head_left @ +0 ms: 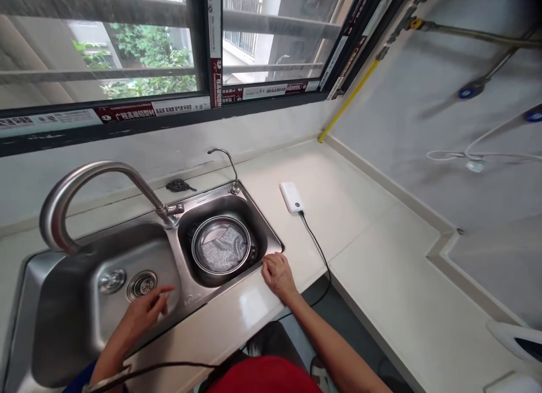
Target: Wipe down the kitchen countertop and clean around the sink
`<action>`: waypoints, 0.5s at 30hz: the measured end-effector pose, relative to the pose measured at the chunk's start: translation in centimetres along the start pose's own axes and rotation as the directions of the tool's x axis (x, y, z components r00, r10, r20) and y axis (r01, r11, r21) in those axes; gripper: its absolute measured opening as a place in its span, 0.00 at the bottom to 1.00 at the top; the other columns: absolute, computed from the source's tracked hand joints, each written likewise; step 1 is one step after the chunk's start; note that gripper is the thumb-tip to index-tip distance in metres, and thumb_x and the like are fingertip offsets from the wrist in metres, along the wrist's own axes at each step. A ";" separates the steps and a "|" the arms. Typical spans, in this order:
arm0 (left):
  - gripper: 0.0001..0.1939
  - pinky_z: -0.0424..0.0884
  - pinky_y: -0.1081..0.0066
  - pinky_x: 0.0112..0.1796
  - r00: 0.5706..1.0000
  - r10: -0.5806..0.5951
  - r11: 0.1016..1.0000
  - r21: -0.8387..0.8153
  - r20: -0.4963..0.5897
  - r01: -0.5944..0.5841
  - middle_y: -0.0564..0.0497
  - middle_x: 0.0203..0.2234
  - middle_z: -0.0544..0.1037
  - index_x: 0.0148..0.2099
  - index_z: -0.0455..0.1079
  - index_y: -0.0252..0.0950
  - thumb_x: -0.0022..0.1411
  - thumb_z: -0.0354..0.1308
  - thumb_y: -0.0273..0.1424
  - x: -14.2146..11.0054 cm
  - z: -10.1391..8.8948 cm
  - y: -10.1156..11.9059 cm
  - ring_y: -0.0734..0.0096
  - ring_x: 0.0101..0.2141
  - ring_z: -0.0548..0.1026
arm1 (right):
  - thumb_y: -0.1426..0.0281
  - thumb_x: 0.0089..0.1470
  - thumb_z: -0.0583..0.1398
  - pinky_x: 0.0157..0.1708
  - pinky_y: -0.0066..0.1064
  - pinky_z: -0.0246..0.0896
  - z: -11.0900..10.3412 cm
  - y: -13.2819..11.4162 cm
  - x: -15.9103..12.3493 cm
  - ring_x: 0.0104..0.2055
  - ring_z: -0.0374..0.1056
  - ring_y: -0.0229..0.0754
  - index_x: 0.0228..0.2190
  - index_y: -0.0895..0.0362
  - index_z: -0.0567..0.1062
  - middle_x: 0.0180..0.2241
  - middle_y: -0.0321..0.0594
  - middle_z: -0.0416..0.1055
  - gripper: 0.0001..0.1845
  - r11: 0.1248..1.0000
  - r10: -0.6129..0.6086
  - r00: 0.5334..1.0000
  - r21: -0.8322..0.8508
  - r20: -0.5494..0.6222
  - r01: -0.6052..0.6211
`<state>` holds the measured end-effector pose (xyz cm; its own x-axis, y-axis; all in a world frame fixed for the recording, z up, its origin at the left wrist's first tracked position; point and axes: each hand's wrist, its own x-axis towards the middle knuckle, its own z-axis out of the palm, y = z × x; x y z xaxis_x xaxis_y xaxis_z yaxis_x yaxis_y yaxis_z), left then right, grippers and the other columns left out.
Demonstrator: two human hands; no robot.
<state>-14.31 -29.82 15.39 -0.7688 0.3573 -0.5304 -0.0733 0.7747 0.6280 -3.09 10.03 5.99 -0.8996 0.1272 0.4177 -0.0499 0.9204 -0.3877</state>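
The left hand (146, 313) is held open above the left basin of a stainless steel double sink (173, 252), fingers spread and apart, touching nothing that can be confirmed. Directly beyond its fingertips lie the basin's drain (141, 284) and a smaller chrome overflow fitting (112, 280). The right hand (277, 275) rests on the sink's front rim beside the right basin, fingers loosely curled and not clamped on anything. The rim appears to be serving as a support for it.

Just ahead of the right hand, a round metal strainer basket (220, 245) sits in the right basin, seated low over the drain, the likely position for catching debris. A white power bank (292, 196) lies on the cream worktop (353, 215) forward of the right hand, set back from the basin, probably to keep it dry. Its black cable (317, 246) runs back past that hand toward the person.

Further on, a tall gooseneck faucet (127, 170) stands behind the left hand, placed to reach the left basin, and a slim secondary faucet (231, 167) stands behind the strainer. A dark scrubber (180, 185) lies on the ledge between them, clear of the basins. A yellow pipe (349, 99) and a window (127, 54) mark the far edge.
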 end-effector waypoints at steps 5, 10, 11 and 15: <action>0.47 0.61 0.68 0.25 0.899 -0.074 0.973 -0.168 0.431 0.161 0.52 0.24 0.76 0.69 0.62 0.37 0.56 0.48 0.60 -6.0 3.7 2.4 0.67 0.22 0.66 | 0.76 0.63 0.55 0.60 0.44 0.56 -0.2 0.0 0.2 0.45 0.71 0.44 0.37 0.54 0.78 0.40 0.42 0.79 0.12 0.999 0.001 0.999 0.032 0.033 -0.002; 0.34 0.72 0.64 0.42 0.831 0.074 0.916 -0.367 0.552 0.162 0.45 0.40 0.83 0.59 0.73 0.37 0.57 0.56 0.52 -8.4 8.9 6.4 0.61 0.37 0.77 | 0.76 0.63 0.56 0.59 0.43 0.57 0.1 0.1 0.4 0.44 0.70 0.44 0.35 0.55 0.77 0.38 0.41 0.78 0.10 0.998 -0.001 1.000 0.065 0.029 0.000; 0.31 0.72 0.63 0.46 0.827 0.115 0.902 -0.406 0.551 0.146 0.43 0.43 0.82 0.56 0.75 0.36 0.58 0.57 0.51 -8.2 9.8 7.3 0.59 0.40 0.78 | 0.76 0.63 0.56 0.60 0.43 0.57 0.2 0.2 0.4 0.44 0.70 0.45 0.35 0.55 0.77 0.38 0.42 0.78 0.10 0.998 -0.003 0.999 0.069 0.035 0.000; 0.26 0.73 0.62 0.50 0.805 0.196 0.903 -0.423 0.560 0.074 0.42 0.44 0.82 0.53 0.75 0.35 0.60 0.55 0.45 -6.5 12.7 10.4 0.59 0.42 0.78 | 0.76 0.63 0.57 0.62 0.45 0.56 0.4 0.6 0.4 0.46 0.71 0.45 0.38 0.54 0.77 0.40 0.42 0.78 0.09 0.998 -0.017 0.996 0.059 0.085 0.012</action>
<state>-2.02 -17.42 18.09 -0.2770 0.7318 -0.6226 -0.3915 0.5058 0.7687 -3.64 10.48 5.61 -0.9322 0.0801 0.3530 -0.0860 0.8983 -0.4309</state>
